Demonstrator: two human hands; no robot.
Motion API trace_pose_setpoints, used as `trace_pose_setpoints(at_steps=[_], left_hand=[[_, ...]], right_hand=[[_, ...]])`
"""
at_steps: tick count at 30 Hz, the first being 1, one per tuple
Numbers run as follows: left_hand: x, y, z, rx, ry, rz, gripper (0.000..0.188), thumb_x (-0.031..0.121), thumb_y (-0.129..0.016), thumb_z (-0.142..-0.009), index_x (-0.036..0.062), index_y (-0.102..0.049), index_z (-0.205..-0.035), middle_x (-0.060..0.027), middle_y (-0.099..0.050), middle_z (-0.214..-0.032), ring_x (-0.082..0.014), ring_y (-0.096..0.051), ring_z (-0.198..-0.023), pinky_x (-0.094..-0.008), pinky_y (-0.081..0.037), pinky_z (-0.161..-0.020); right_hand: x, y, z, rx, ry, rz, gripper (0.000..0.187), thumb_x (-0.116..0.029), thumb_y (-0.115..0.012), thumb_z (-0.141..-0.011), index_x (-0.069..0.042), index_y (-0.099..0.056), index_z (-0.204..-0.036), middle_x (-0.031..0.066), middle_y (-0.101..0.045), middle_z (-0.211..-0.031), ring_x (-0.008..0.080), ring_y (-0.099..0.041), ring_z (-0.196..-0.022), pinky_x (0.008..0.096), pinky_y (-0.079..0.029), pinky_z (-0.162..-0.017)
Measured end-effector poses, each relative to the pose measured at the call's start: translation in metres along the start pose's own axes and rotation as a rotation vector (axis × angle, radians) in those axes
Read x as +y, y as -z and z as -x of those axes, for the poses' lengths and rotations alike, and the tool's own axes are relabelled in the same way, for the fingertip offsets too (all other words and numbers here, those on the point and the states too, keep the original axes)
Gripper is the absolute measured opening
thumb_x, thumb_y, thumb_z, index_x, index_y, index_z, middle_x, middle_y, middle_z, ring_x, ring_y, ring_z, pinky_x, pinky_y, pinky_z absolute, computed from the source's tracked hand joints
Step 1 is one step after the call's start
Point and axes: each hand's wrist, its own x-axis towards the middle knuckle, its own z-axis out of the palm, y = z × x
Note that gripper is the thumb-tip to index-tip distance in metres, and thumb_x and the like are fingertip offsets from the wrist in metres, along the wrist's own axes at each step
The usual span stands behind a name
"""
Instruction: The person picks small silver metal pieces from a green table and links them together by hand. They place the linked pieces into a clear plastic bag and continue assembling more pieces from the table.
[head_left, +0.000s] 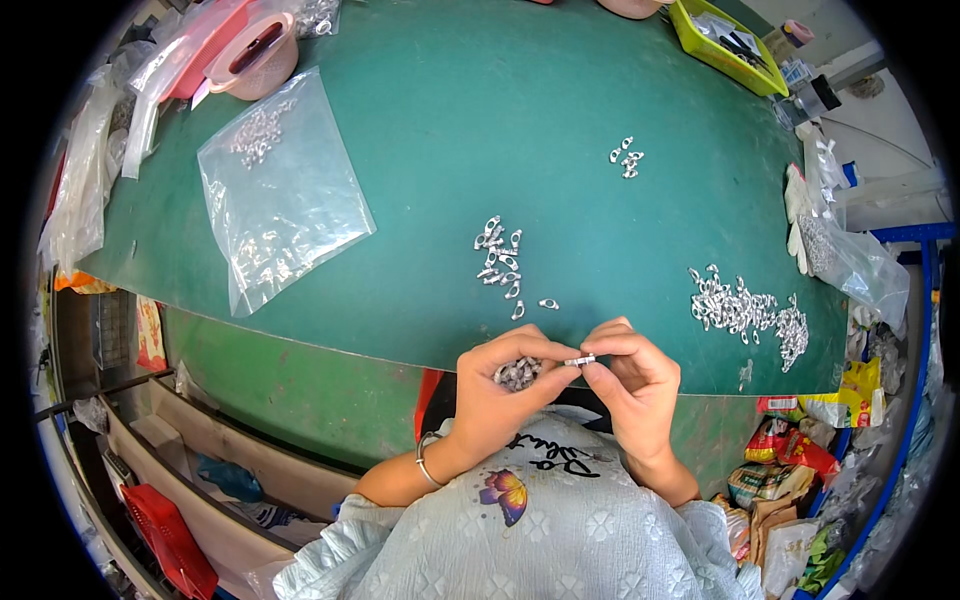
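Note:
My left hand point(500, 385) is cupped around a handful of small silver metal pieces point(517, 374), shaped like clasps with a looped end. Its thumb and forefinger meet the fingertips of my right hand point(636, 385) at the table's near edge. Pinched between both hands is a single silver clasp point(581, 360), partly covered by the fingers. Just beyond them, a loose cluster of clasps point(498, 258) lies on the green table point(420, 130), with one clasp point(548, 303) apart from it. A larger pile of clasps point(735, 305) spreads to the right.
A few clasps point(628, 158) lie farther back. At left is a clear plastic bag point(290, 210) with small pieces inside, near a pink basket point(262, 62). A yellow-green tray point(725, 50) stands at the far right. Below left is an open drawer point(230, 455); packages point(790, 450) fill the lower right.

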Motion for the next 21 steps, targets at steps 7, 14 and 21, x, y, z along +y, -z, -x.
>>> trace_pose_setpoints(at_steps=[7, 14, 21], left_hand=[[0.008, -0.001, 0.001, 0.013, -0.135, -0.168, 0.019, -0.011, -0.070, -0.063, -0.0023, -0.066, -0.080, -0.0063, -0.057, -0.067, -0.0107, -0.051, -0.061, -0.0229, -0.038, -0.055], [0.002, 0.001, 0.000, -0.013, -0.051, -0.037, 0.013, -0.003, -0.066, -0.076, -0.0017, -0.066, -0.090, -0.0018, -0.055, -0.068, -0.0064, -0.046, -0.058, -0.0203, -0.033, -0.049], [-0.003, 0.009, 0.003, -0.257, 0.554, 0.718, 0.020, 0.015, -0.058, -0.089, -0.0006, -0.058, -0.102, 0.0001, -0.051, -0.071, -0.0042, -0.036, -0.054, -0.0201, -0.026, -0.047]], right_hand=[[-0.001, -0.002, 0.003, -0.050, -0.250, -0.398, 0.017, 0.009, -0.057, -0.083, 0.006, -0.059, -0.099, 0.0091, -0.058, -0.094, 0.0138, -0.054, -0.086, 0.0257, -0.044, -0.077], [0.002, -0.003, 0.004, 0.005, -0.100, -0.203, 0.018, 0.008, -0.063, -0.076, 0.005, -0.061, -0.093, 0.0101, -0.060, -0.089, 0.0178, -0.055, -0.082, 0.0286, -0.044, -0.073], [-0.008, -0.009, -0.001, 0.083, 0.226, 0.354, 0.021, 0.004, -0.075, -0.060, 0.001, -0.066, -0.079, 0.0070, -0.061, -0.074, 0.0196, -0.051, -0.072, 0.0297, -0.040, -0.065]])
